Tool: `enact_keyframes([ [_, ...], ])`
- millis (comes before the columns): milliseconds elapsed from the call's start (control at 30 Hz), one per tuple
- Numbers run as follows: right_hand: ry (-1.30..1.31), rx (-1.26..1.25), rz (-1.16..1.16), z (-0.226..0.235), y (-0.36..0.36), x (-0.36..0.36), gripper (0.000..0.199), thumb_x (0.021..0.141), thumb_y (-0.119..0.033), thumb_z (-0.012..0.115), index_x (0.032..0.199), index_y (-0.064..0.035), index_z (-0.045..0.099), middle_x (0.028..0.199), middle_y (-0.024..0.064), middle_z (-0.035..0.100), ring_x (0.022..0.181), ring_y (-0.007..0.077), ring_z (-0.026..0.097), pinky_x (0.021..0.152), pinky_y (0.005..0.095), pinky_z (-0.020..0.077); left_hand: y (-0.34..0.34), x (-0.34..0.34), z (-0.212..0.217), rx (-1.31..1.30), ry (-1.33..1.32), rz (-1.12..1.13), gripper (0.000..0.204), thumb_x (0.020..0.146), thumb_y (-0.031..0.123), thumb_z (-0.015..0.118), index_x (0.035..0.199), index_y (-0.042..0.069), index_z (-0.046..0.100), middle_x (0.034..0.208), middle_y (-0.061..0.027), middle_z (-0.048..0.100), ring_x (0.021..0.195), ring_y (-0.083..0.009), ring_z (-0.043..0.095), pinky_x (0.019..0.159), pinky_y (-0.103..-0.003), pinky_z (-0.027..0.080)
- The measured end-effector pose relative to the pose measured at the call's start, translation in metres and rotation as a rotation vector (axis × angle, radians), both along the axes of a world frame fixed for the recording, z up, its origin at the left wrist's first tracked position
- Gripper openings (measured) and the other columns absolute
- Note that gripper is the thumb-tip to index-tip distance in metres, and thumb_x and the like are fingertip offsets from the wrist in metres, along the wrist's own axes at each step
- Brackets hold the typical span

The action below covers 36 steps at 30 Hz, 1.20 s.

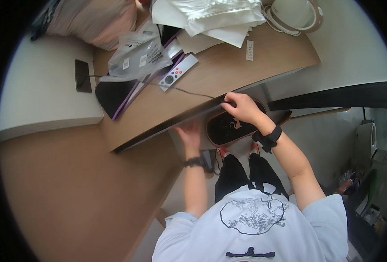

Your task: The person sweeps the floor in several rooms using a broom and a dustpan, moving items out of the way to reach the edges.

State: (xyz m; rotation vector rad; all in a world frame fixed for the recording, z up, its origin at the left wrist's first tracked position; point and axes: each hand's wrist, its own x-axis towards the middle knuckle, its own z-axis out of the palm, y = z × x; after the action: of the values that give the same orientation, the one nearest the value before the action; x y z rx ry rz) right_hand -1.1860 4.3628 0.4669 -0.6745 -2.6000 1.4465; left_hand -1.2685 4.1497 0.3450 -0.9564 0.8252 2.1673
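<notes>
My right hand (242, 107) is at the desk's front edge, thumb and fingers curled together. A thin dark cable (189, 92) runs over the desktop to this spot; whether the fingers pinch it or the edge is hidden. Lower and to the left, my left hand (189, 134) is stretched out with fingers apart, just under the dark front edge of the wooden desk (228, 61). It is slightly blurred and holds nothing I can see. Both wrists wear dark bands. On the desk, a grey remote control (178, 73) lies beside a clear plastic bag (139, 56).
Under the desk sits a dark, rounded foot platform (228, 126) with a cat figure. A small dark box (208, 160) is near my left wrist. White satiny cloth (211, 17) and a pale headband-like ring (315, 17) lie at the back. A black ledge (333, 94) juts in from the right.
</notes>
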Motion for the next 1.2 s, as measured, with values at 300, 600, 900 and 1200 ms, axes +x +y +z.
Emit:
enact_keyframes([
  [300,0.114,-0.174,-0.153,-0.038,0.02,0.07,0.018,0.073,-0.016,0.053,0.084,-0.0023,0.056,0.083,0.0121,0.058,0.074,0.0235,0.057,0.065,0.0306,0.0447,0.074,-0.011,-0.004,-0.02,0.355,-0.384,0.072,0.07,0.067,0.03,0.123,0.019,0.027,0.119,-0.0071,0.031,0.111,-0.0231,0.031,0.095,-0.05,0.016],
  [600,0.15,-0.58,-0.999,-0.067,0.12,0.224,0.016,0.079,-0.016,0.049,0.082,-0.0015,0.056,0.071,0.0056,0.057,0.061,0.0105,0.054,0.054,0.0206,0.0438,0.081,-0.003,-0.002,-0.479,0.339,-0.37,0.063,0.078,0.054,0.033,0.125,0.015,0.019,0.124,-0.0121,0.028,0.11,-0.0278,0.032,0.089,-0.045,0.026],
  [900,0.382,-0.826,-1.356,-0.053,0.201,0.372,0.036,0.076,-0.013,0.05,0.109,-0.0093,0.036,0.073,0.008,0.051,0.055,0.015,0.052,0.046,0.0242,0.0434,0.111,0.165,0.18,-0.428,0.973,-0.236,0.013,0.081,0.017,0.045,0.086,0.004,0.048,0.073,-0.0032,0.049,0.067,-0.0108,0.047,0.063,-0.024,0.041],
  [1200,0.164,-0.521,-1.305,-0.086,0.18,0.394,0.079,0.067,-0.016,0.064,0.123,-0.0166,0.008,0.07,0.0115,0.048,0.048,0.0199,0.053,0.039,0.0268,0.042,0.009,0.292,0.331,-0.628,2.494,-0.146,0.015,0.084,0.017,0.038,0.096,0.008,0.036,0.085,-0.0161,0.047,0.051,-0.0196,0.046,0.048,-0.034,0.038],
])
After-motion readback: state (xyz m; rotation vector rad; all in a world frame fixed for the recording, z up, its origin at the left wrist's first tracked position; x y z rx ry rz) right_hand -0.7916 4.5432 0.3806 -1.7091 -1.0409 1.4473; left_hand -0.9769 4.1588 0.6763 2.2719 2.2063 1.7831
